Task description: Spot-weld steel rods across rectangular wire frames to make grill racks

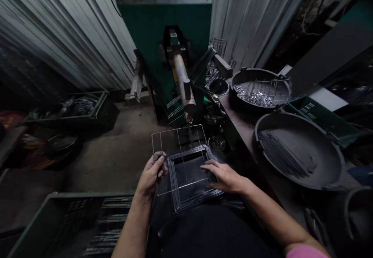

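Observation:
My left hand (153,172) is closed on the left side of a thin wire grid frame (179,137), which reaches out toward the tip of a welding machine's arm (186,95). Under the grid, on my lap, lies a stack of square wire frames (190,180). My right hand (223,176) rests on the right edge of that stack, fingers bent and pressed on the wires. The green machine body (166,28) stands straight ahead.
A round dark pan (297,149) with several straight wires sits on the bench at the right, another pan (259,89) with wire racks behind it. Green crates (72,223) of wire parts stand at lower left and far left. Corrugated metal walls close both sides.

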Tool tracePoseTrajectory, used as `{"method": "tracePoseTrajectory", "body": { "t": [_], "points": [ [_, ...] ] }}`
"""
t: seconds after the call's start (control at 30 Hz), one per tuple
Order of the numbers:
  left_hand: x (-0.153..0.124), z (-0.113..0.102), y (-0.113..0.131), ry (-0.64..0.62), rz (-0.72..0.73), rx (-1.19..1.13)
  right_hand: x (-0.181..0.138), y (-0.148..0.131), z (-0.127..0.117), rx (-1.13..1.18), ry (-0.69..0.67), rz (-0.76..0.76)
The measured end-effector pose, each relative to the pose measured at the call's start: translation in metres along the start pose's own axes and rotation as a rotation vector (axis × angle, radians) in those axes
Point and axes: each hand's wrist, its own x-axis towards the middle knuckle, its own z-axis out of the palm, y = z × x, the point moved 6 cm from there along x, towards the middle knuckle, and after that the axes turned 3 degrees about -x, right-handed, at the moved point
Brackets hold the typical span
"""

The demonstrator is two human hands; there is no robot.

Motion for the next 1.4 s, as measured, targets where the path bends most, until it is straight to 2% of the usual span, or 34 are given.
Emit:
{"method": "tracePoseTrajectory", "body": {
  "t": [0.13,0.27,0.5,1.4],
  "points": [
    [0.0,-0.003,0.0,0.0,-0.018,-0.017,-0.001,-0.004,0.011,-0.096,-0.134,0.02],
    [0.0,-0.003,-0.004,-0.005,-0.044,-0.014,0.003,-0.005,0.014,-0.186,-0.197,0.06],
    [0.0,-0.003,-0.006,-0.008,-0.047,-0.033,0.01,-0.008,0.016,-0.203,-0.183,0.128],
    [0.009,-0.002,-0.004,-0.005,-0.019,-0.11,0.017,-0.007,0.002,-0.253,-0.143,0.102]
  ]
}}
